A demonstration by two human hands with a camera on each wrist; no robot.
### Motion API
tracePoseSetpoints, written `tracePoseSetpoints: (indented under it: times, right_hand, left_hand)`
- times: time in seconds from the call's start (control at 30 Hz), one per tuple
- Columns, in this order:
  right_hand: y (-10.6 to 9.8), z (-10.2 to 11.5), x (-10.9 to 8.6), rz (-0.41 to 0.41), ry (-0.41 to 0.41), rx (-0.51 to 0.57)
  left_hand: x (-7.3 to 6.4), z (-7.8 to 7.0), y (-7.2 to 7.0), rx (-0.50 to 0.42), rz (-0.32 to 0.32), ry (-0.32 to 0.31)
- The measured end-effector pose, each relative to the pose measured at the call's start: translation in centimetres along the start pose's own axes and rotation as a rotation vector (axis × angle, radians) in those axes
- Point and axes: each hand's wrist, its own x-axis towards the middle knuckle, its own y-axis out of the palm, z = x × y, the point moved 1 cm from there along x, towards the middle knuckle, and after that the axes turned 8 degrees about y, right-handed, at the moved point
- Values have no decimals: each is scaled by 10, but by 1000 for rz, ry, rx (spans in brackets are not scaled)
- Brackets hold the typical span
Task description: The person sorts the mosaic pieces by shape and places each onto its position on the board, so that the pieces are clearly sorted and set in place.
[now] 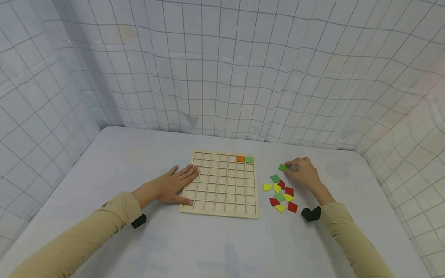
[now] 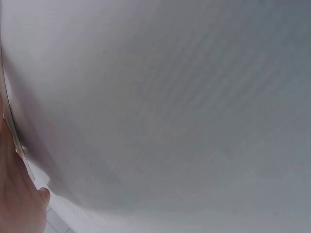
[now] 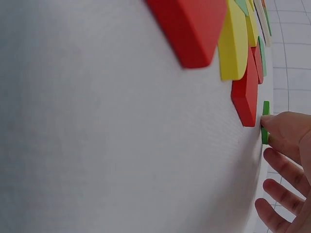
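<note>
A wooden grid board (image 1: 222,185) lies flat on the table, with an orange square tile (image 1: 241,159) and a light green square tile (image 1: 249,160) side by side in its top right cells. My left hand (image 1: 172,185) rests with fingers spread over the board's left edge. To the right of the board, my right hand (image 1: 303,172) pinches a green square tile (image 1: 282,166) between thumb and finger. The right wrist view shows this green tile (image 3: 266,108) at the fingertips, the other fingers loosely bent below it.
Several loose tiles lie between the board and my right forearm: red squares (image 1: 292,207), yellow rounded pieces (image 1: 267,187), red rounded pieces and green squares (image 1: 275,178). Grid-patterned white curtains (image 1: 228,69) surround the white table (image 1: 213,244) at the back and sides.
</note>
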Motion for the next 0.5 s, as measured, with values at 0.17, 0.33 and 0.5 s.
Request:
tracePoseSetpoints:
  times: [0.17, 0.33, 0.5]
  right_hand:
    - [1, 0, 1, -4, 15, 7]
    - [2, -1, 2, -3, 38, 5]
    - [2, 0, 1, 1, 59, 4]
  left_hand:
    - [1, 1, 0, -5, 9, -7]
    - [1, 1, 0, 6, 10, -8]
    - [0, -1, -3, 3, 11, -3]
